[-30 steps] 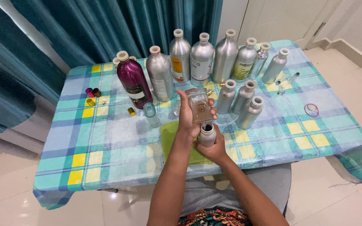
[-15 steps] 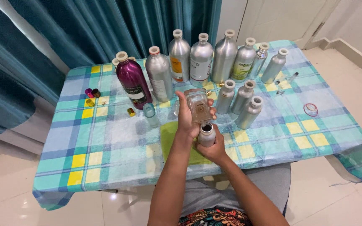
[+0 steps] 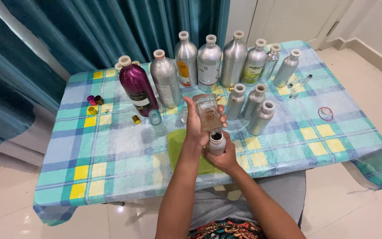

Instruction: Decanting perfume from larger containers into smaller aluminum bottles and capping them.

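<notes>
My left hand (image 3: 198, 128) holds a clear glass bottle (image 3: 208, 113) tilted above the table. Just below it, my right hand (image 3: 224, 156) grips a small silver metal bottle (image 3: 216, 142) with its dark mouth open upward. The glass bottle's lower end sits right above that mouth. Both hands hover over a green cloth (image 3: 178, 148) on the checked tablecloth (image 3: 111, 146).
Several tall silver bottles (image 3: 209, 59) stand in a row at the back, with a purple bottle (image 3: 136, 86) at the left. Three smaller silver bottles (image 3: 254, 106) stand right of my hands. A small clear bottle (image 3: 157, 122), little coloured caps (image 3: 94, 100) and a rubber band (image 3: 326, 113) lie around.
</notes>
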